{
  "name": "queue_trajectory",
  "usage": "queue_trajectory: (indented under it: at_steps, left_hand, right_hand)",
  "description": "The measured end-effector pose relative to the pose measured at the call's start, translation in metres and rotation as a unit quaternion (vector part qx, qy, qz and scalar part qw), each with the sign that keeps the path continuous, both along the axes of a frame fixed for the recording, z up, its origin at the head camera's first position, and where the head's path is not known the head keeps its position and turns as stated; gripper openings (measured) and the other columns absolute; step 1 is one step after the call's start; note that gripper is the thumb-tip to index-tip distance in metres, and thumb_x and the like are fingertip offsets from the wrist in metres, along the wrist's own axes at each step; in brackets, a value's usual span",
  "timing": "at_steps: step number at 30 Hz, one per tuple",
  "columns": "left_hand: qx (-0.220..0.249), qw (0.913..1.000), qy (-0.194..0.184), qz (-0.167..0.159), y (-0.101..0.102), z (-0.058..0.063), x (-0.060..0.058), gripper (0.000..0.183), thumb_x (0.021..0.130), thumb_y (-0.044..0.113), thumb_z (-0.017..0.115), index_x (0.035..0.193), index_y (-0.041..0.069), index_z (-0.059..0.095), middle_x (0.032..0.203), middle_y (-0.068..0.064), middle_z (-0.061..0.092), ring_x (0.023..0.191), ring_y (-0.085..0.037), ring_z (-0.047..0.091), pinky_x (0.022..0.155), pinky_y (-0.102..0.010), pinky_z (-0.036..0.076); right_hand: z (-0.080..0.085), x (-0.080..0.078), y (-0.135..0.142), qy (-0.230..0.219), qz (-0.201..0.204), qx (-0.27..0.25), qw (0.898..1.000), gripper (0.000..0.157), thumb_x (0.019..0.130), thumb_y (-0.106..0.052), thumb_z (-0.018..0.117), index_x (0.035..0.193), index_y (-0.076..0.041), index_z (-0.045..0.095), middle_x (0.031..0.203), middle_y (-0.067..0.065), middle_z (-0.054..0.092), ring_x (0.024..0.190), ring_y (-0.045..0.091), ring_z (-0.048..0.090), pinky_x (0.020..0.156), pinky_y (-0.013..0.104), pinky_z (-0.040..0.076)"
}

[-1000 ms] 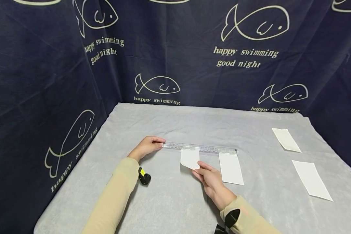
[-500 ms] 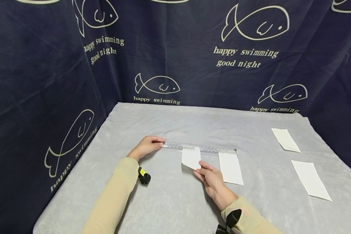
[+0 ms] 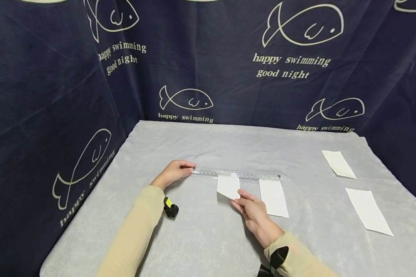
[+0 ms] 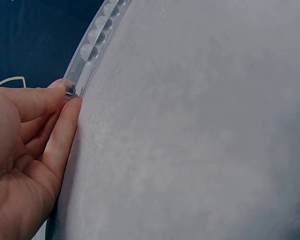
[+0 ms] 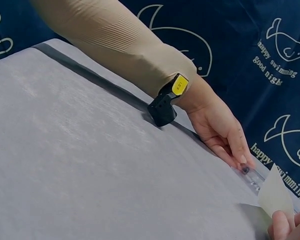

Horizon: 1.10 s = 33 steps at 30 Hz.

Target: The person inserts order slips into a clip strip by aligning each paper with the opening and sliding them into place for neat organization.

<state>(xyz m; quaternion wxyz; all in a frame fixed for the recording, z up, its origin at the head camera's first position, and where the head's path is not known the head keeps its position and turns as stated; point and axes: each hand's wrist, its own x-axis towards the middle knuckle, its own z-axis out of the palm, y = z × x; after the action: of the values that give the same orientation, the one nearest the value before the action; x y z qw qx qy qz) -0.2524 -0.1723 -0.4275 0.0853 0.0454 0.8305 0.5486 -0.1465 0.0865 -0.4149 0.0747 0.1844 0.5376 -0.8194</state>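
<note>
A long clear plastic ruler [image 3: 246,175] with a row of cut-out shapes lies across the grey cloth. My left hand [image 3: 176,173] pinches its left end between thumb and fingers; the left wrist view shows that grip on the ruler [image 4: 97,37] up close. Below the ruler's middle, a white paper slip [image 3: 227,186] has its far edge right at the ruler. Its lower right corner is pinched by my right hand [image 3: 254,212], and the near side curls up off the cloth. In the right wrist view the raised slip [image 5: 276,196] stands beside the ruler.
Another white slip [image 3: 274,198] lies flat with its top at the ruler's right part. Two more slips, one farther back [image 3: 339,164] and one nearer [image 3: 369,211], lie on the right. A dark blue fish-print curtain [image 3: 235,77] hangs behind the cloth-covered table [image 3: 194,246].
My right hand and the pinched paper slip have moved slightly to the right along the ruler. The left hand keeps its grip on the ruler's end.
</note>
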Motion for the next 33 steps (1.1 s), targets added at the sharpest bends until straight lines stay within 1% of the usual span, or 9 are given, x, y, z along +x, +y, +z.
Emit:
queue_trajectory:
  at_steps: [6, 14, 19, 26, 33]
  left_hand:
    - [0.002, 1.0, 0.008, -0.004, 0.0, -0.001, 0.0, 0.027, 0.087, 0.002, 0.063, 0.113, 0.0, 0.066, 0.114, -0.013, 0.062, 0.096, -0.017, 0.055, 0.083, -0.025, 0.046]
    - [0.018, 0.9998, 0.01, -0.009, -0.001, -0.004, -0.001, 0.027, 0.086, 0.001, 0.063, 0.113, -0.002, 0.066, 0.114, -0.014, 0.062, 0.092, -0.014, 0.056, 0.081, -0.023, 0.046]
    - [0.015, 0.9998, 0.011, -0.008, -0.002, -0.002, -0.001, 0.027, 0.087, 0.001, 0.063, 0.113, -0.001, 0.066, 0.115, -0.013, 0.061, 0.094, -0.015, 0.055, 0.082, -0.025, 0.046]
    - [0.002, 0.9998, 0.015, -0.008, -0.001, -0.001, -0.001, 0.027, 0.087, 0.003, 0.063, 0.114, 0.001, 0.066, 0.116, -0.012, 0.061, 0.099, -0.017, 0.054, 0.087, -0.027, 0.044]
    - [0.002, 0.9998, 0.018, -0.009, -0.002, -0.001, 0.0, 0.027, 0.087, 0.003, 0.063, 0.113, 0.001, 0.066, 0.115, -0.012, 0.061, 0.097, -0.017, 0.054, 0.085, -0.027, 0.045]
  right_hand:
    - [0.0, 0.0, 0.003, -0.004, 0.002, 0.006, 1.0, 0.05, 0.083, 0.021, 0.045, 0.132, 0.017, 0.037, 0.131, 0.035, 0.037, 0.076, 0.013, 0.065, 0.077, 0.023, 0.052]
    - [0.001, 0.001, 0.007, 0.0, 0.003, 0.009, 1.0, 0.05, 0.083, 0.021, 0.043, 0.133, 0.018, 0.035, 0.132, 0.036, 0.036, 0.076, 0.012, 0.064, 0.078, 0.023, 0.051]
    - [0.002, 0.001, 0.008, 0.001, 0.007, 0.011, 1.0, 0.05, 0.083, 0.02, 0.043, 0.133, 0.018, 0.035, 0.132, 0.035, 0.036, 0.079, 0.012, 0.063, 0.079, 0.023, 0.051]
    - [0.002, 0.001, 0.01, -0.004, 0.003, 0.018, 1.0, 0.05, 0.083, 0.02, 0.044, 0.132, 0.018, 0.036, 0.129, 0.034, 0.038, 0.08, 0.013, 0.063, 0.079, 0.023, 0.051]
    - [0.003, 0.001, 0.012, -0.002, 0.0, 0.019, 1.0, 0.05, 0.083, 0.021, 0.044, 0.132, 0.019, 0.036, 0.127, 0.034, 0.039, 0.08, 0.012, 0.063, 0.078, 0.023, 0.051]
